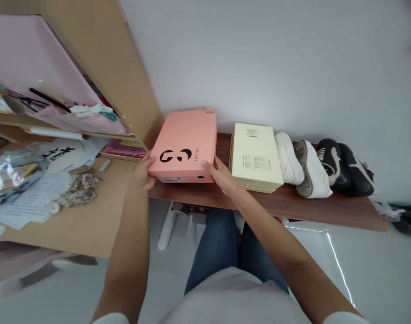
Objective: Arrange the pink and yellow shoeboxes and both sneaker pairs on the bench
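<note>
A pink shoebox with black lettering lies flat at the left end of the brown wooden shelf, against the wall. My left hand grips its front left corner. At the front right corner, my right hand holds the box with the thumb on the lid. Just right of it is a cream shoebox, which neither hand touches. Further right stand a pair of white shoes and a pair of black shoes.
On the left, a desk bears papers, a plastic bag and a patterned scrunchie. The desk's upright panel rises beside the pink box. A dark green item lies beyond the shelf's right end.
</note>
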Demonstrator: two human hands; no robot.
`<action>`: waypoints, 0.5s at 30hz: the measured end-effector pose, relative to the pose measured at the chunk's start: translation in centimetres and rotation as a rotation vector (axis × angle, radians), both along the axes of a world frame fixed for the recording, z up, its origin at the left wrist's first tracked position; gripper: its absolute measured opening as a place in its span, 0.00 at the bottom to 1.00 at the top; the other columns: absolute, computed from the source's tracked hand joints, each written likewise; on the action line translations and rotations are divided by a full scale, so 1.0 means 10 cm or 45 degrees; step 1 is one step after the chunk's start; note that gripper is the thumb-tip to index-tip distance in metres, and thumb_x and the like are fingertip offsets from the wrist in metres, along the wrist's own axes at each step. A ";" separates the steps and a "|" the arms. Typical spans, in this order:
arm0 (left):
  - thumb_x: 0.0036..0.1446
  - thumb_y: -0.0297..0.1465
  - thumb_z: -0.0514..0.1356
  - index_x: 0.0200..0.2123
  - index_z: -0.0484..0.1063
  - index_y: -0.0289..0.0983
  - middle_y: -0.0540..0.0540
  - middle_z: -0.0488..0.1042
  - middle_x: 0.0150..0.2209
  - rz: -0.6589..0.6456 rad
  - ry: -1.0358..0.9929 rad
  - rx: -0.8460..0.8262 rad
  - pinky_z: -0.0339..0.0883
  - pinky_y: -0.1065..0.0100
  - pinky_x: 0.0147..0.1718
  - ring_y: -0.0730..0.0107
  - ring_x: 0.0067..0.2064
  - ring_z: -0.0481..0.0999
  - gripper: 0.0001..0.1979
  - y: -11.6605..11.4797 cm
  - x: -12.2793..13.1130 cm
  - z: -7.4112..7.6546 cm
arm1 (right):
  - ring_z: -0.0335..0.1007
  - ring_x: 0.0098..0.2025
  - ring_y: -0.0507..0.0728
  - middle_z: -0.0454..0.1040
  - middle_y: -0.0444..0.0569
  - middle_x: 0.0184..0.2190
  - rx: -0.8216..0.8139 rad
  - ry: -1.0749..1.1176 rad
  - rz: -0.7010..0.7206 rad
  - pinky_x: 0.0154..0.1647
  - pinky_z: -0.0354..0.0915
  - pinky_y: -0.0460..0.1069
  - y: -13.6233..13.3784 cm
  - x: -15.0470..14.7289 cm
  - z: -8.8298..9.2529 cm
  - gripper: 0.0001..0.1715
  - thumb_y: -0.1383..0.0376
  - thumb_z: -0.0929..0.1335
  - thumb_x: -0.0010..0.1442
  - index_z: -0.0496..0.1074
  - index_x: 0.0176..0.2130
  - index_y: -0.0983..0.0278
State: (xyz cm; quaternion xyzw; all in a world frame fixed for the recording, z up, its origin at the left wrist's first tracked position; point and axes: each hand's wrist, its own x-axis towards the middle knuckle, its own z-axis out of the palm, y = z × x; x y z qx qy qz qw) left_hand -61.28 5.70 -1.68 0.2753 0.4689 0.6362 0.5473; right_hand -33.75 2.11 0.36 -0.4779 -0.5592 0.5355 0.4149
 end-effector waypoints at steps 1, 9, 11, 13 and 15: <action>0.52 0.26 0.64 0.54 0.76 0.38 0.43 0.82 0.47 -0.001 0.031 0.013 0.77 0.62 0.49 0.57 0.50 0.81 0.24 0.02 -0.02 0.01 | 0.61 0.69 0.65 0.66 0.50 0.67 -0.030 0.045 0.009 0.71 0.55 0.66 0.03 -0.02 -0.05 0.51 0.36 0.69 0.57 0.58 0.70 0.54; 0.50 0.27 0.63 0.57 0.75 0.38 0.42 0.82 0.46 -0.104 0.125 0.016 0.77 0.60 0.48 0.55 0.48 0.81 0.28 0.17 -0.08 0.03 | 0.70 0.62 0.63 0.74 0.51 0.60 -0.192 0.161 -0.070 0.67 0.62 0.64 0.13 -0.15 -0.22 0.39 0.52 0.73 0.56 0.66 0.63 0.56; 0.50 0.27 0.63 0.56 0.75 0.37 0.42 0.82 0.47 -0.108 0.128 0.013 0.76 0.60 0.49 0.55 0.48 0.81 0.28 0.20 -0.08 0.01 | 0.70 0.62 0.63 0.74 0.51 0.60 -0.195 0.170 -0.074 0.67 0.62 0.64 0.13 -0.17 -0.22 0.38 0.54 0.72 0.56 0.66 0.63 0.57; 0.49 0.27 0.63 0.56 0.75 0.37 0.42 0.82 0.47 -0.112 0.135 0.010 0.76 0.59 0.48 0.56 0.48 0.81 0.28 0.22 -0.08 -0.01 | 0.70 0.62 0.63 0.74 0.51 0.60 -0.194 0.177 -0.077 0.67 0.62 0.63 0.14 -0.18 -0.24 0.38 0.55 0.72 0.56 0.65 0.63 0.57; 0.49 0.28 0.63 0.56 0.75 0.37 0.42 0.82 0.47 -0.118 0.144 0.008 0.77 0.59 0.48 0.56 0.47 0.81 0.28 0.24 -0.09 -0.03 | 0.70 0.62 0.63 0.75 0.51 0.59 -0.196 0.179 -0.082 0.67 0.63 0.63 0.15 -0.19 -0.26 0.38 0.55 0.71 0.56 0.65 0.63 0.56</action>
